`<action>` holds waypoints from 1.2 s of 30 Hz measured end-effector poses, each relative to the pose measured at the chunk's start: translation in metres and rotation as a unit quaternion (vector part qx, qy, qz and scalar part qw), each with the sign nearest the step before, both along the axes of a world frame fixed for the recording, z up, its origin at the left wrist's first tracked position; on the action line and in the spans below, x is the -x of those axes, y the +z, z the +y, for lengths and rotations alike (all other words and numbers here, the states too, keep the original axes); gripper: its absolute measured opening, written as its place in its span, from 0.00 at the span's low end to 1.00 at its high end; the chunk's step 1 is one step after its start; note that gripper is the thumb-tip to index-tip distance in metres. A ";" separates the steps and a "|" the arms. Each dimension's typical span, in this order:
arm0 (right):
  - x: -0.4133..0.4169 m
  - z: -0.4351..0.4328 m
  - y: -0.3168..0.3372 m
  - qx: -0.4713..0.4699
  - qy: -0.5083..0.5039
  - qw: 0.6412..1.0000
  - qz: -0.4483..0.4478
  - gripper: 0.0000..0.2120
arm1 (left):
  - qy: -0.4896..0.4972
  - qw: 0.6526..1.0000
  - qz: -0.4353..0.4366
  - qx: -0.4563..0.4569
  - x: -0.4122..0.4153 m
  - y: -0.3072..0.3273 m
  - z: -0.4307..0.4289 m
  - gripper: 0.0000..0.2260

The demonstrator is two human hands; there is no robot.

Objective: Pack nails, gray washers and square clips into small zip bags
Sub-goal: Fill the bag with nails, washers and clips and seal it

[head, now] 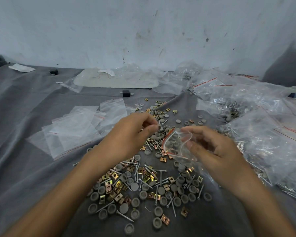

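Two hands were up over the heap when I looked in. My left hand (pixel 135 132) had its thumb and forefinger pinched on what looked like a gray washer (pixel 159 127), the other fingers curled loosely, and it hung just beside the mouth of the small zip bag (pixel 178 146). My right hand (pixel 212 151) held that bag by its far lip, thumb on the near face and fingers behind, so the red-lined opening bowed wide and faced the left hand. I judged the bag was held up and tilted that way so a piece could drop straight in without the mouth folding shut. Whether anything already lay inside I could not tell, since the loose parts showed through the clear plastic.

Below and between both hands the gray cloth (pixel 24 151) on the desk carried the mixed pile (pixel 143 185) of nails, gray washers and brassy square clips, close enough that either hand could reach down for the next piece. Flat empty bags (pixel 75 127) lay spread beyond the left hand, ready to be taken one at a time. Beyond the right hand a drift of filled bags (pixel 263 137) was heaped well apart from the loose stock, which I took as the finished side. Plenty of loose parts remained, so the job looked far from done.
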State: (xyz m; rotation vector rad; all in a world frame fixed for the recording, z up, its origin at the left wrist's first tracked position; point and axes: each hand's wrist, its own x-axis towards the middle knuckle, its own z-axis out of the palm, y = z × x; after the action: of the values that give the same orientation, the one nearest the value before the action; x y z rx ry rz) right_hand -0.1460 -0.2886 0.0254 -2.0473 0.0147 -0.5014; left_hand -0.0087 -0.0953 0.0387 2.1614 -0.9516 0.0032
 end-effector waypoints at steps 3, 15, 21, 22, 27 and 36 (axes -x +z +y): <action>0.000 0.001 0.000 0.005 -0.001 1.000 0.000 0.17 | -0.041 0.998 0.035 0.030 0.011 0.009 -0.002 0.04; 0.000 0.001 0.001 0.010 0.000 1.000 0.001 0.16 | -0.097 0.987 0.103 0.077 0.013 0.005 -0.008 0.03; 0.000 -0.001 0.000 -0.004 -0.003 1.000 -0.001 0.16 | -0.048 0.995 0.065 0.064 -0.001 0.003 0.001 0.02; 0.001 -0.001 0.000 -0.006 -0.002 1.000 -0.001 0.16 | -0.037 0.996 0.060 0.060 -0.004 0.002 0.002 0.02; 0.000 -0.001 0.000 -0.017 0.001 1.000 -0.003 0.15 | 0.037 0.999 -0.011 -0.018 -0.014 -0.009 0.006 0.03; 0.000 -0.006 0.000 -0.011 -0.008 1.000 0.002 0.17 | 0.057 0.963 -0.120 -0.235 -0.023 -0.045 0.006 0.05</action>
State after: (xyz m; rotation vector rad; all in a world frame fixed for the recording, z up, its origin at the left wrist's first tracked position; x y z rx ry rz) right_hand -0.1460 -0.2944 0.0253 -2.0284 0.0399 -0.5046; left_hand 0.0138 -0.0891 -0.0062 2.7016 -1.0401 0.1078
